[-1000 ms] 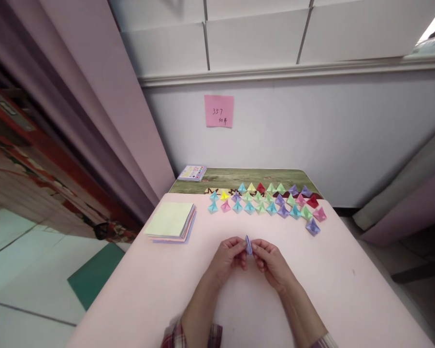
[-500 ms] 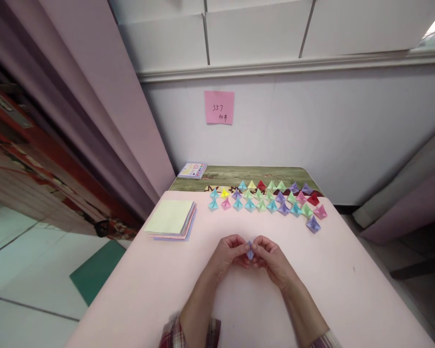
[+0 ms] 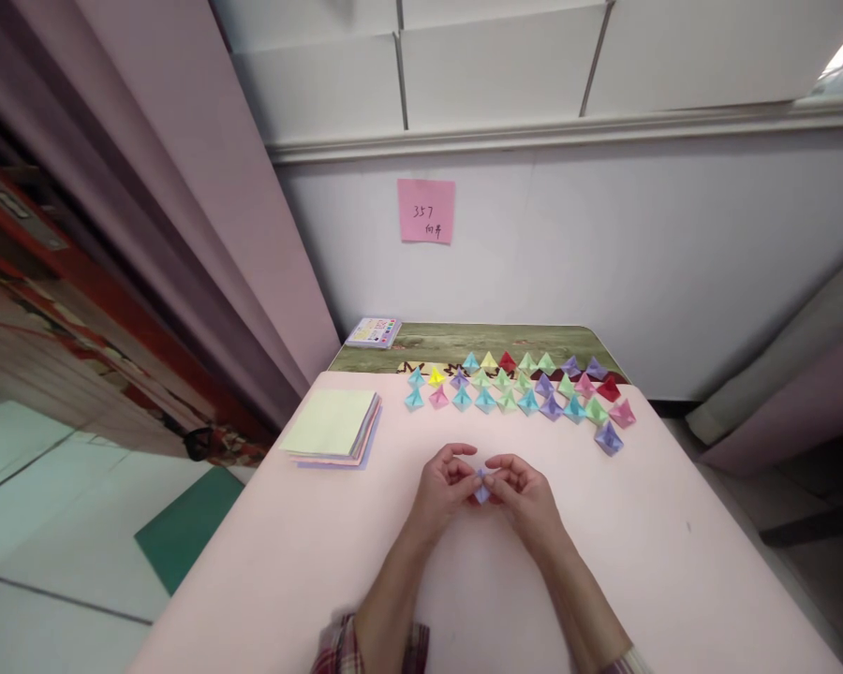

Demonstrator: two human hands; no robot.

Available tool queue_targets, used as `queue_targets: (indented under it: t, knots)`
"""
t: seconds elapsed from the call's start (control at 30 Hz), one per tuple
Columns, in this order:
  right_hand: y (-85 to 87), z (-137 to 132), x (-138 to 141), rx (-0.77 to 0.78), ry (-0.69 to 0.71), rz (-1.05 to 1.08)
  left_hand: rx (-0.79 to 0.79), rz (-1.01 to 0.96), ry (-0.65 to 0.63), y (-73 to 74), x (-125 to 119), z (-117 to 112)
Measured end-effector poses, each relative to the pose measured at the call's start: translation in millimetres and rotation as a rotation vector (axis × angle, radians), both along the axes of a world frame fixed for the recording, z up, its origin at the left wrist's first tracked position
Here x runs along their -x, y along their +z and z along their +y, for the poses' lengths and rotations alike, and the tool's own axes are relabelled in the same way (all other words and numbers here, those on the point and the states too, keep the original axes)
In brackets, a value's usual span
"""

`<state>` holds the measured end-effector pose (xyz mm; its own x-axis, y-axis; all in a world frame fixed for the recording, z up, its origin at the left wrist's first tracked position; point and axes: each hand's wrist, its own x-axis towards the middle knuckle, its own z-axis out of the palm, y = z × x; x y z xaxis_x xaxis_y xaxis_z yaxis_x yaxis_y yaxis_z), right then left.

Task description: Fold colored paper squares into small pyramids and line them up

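Observation:
A small folded purple origami paper (image 3: 481, 490) is held between both hands above the pink tabletop. My left hand (image 3: 444, 485) pinches its left side with thumb and fingers. On its right side, my right hand (image 3: 524, 491) grips with the thumb on top; its fingers partly hide the paper. Beyond the hands stand rows of small folded paper shapes in many colours, among them a purple origami piece (image 3: 609, 438) at the near right end and a red origami piece (image 3: 608, 388) behind it.
A stack of square paper sheets (image 3: 332, 423), pale yellow on top, lies at the left. In the far left corner sits a pack with a printed cover (image 3: 375, 331). A pink note (image 3: 426, 212) sticks to the wall. A green board (image 3: 188, 529) lies on the floor.
The purple paper has turned and looks wider and flatter between the fingers. My left fingers have lifted and spread slightly. The rows and the stack stay put.

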<state>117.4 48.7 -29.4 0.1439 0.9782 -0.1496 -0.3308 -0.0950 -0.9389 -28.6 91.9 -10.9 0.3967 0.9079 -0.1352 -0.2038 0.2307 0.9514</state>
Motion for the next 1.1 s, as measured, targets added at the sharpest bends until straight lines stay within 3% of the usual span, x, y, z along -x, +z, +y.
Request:
queue_targets:
  t: [0.2, 0.37, 0.5, 0.8, 1.1]
  knots:
    - [4.0, -3, -4, 0.028, 0.119, -0.132, -0.019, 0.031, -0.142, -3.7, 3, 1]
    - [-2.8, 1, -4, 0.013, -0.034, -0.134, -0.020, 0.060, -0.090, -8.0, -2, -2]
    - [-4.0, 2, -5, -0.006, -0.131, -0.142, 0.044, 0.129, -0.155, -10.8, -7, -7]
    - [1.8, 0, -1, -0.048, -0.139, -0.152, 0.043, 0.117, -0.100, -9.1, -9, -8]
    - [-3.6, 1, -6, -0.029, -0.155, -0.344, 0.056, 0.115, -0.134, -9.4, -9, -8]
